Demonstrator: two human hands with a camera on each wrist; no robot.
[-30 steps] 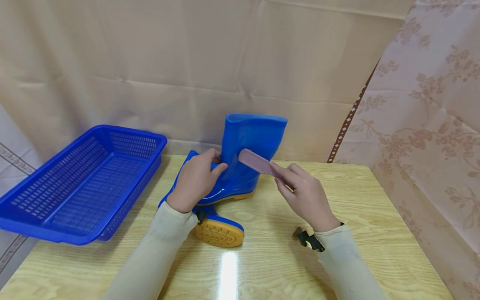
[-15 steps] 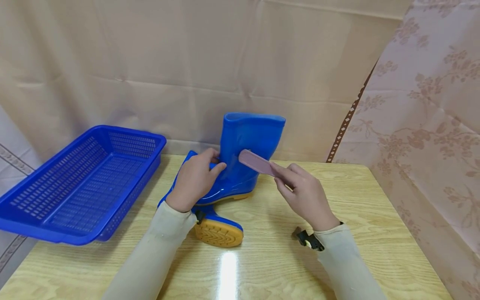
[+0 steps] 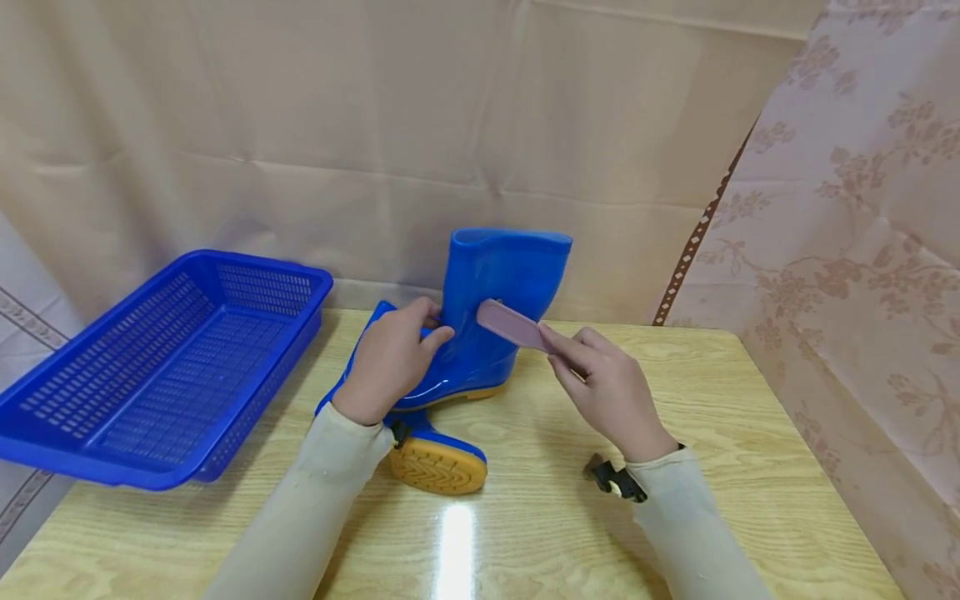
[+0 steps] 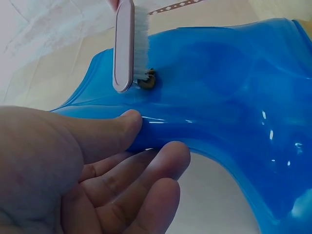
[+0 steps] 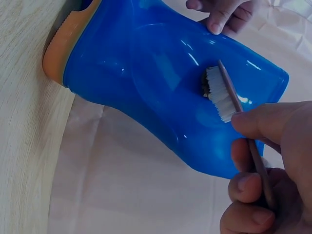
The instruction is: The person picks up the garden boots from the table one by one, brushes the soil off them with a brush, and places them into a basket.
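Showing glossy bright blue on the upright boot (image 3: 476, 354), ending in orange-yellow at its sole. Repeating both colours on the second boot (image 3: 439, 465), patterning its tread in zigzags. Carrying dusty pink along the brush (image 3: 513, 323), with white bristles (image 5: 223, 100). Marking the blue shaft in dark brown with a smudge (image 4: 147, 80). Displaying deep royal blue and rows of small slots on the basket (image 3: 187, 392). Spreading pale yellow wood grain over the worktop (image 3: 540, 533) and plain beige over the backdrop cloth (image 3: 375, 167). Scattering brownish-pink blossoms across the pale pink side cloth (image 3: 855, 275), lining white diamonds along the brown trim (image 3: 697, 242). Showing cream on the sleeves (image 3: 288, 517).
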